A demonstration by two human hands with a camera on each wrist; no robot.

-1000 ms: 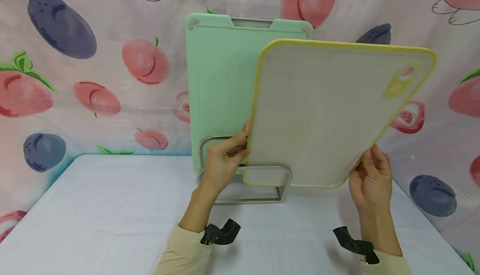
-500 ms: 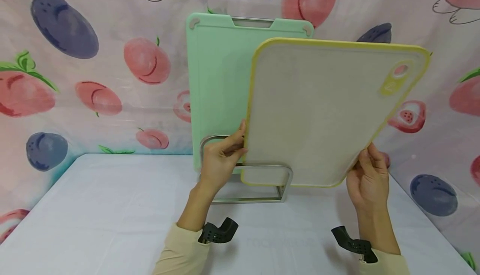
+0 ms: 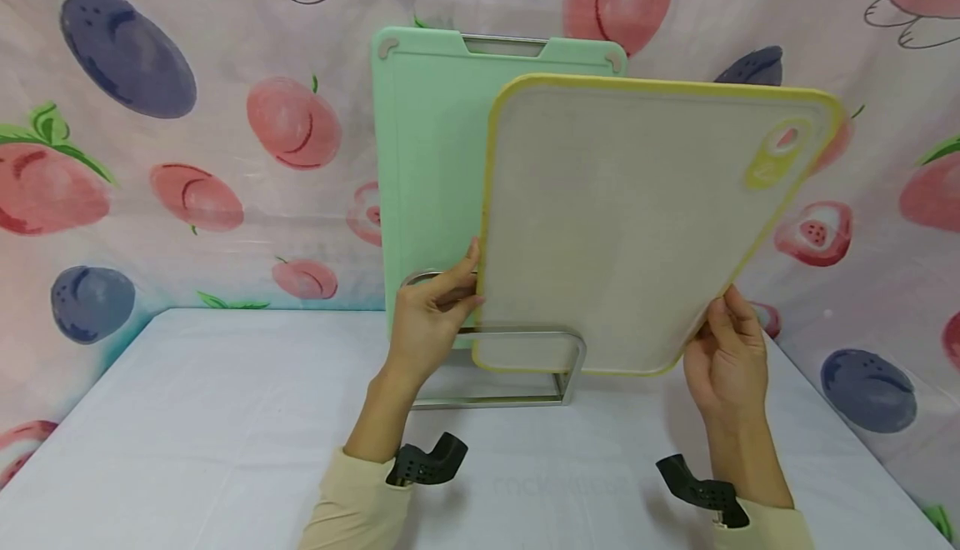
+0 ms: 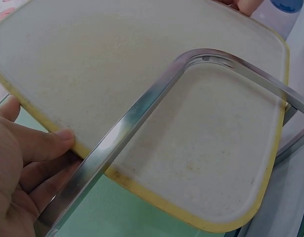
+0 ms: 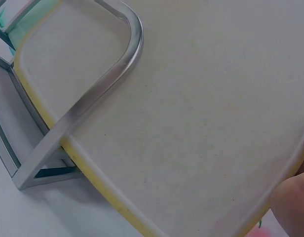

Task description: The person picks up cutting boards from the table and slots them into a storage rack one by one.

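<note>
A whitish cutting board (image 3: 645, 217) with a yellow rim stands between my hands, its lower left part behind the front loop of a metal rack (image 3: 573, 358). My left hand (image 3: 427, 317) pinches the board's left edge; in the left wrist view the thumb (image 4: 63, 140) lies on the rim. With my right hand (image 3: 727, 358) I grip the lower right edge, fingers partly hidden behind the board. Behind it, a green cutting board (image 3: 435, 167) stands upright in the rack. The rack's loop (image 5: 127, 54) crosses the pale board's face in the right wrist view.
The rack stands on a white-covered table (image 3: 247, 417). A fruit-printed cloth (image 3: 225, 33) hangs behind and to the right of the table. Black wrist mounts (image 3: 427, 460) sit on both forearms.
The yellow-rimmed board has shifted left, farther behind the rack's front loop, and both hands have moved left with it. The green board and the rack have stayed in place.
</note>
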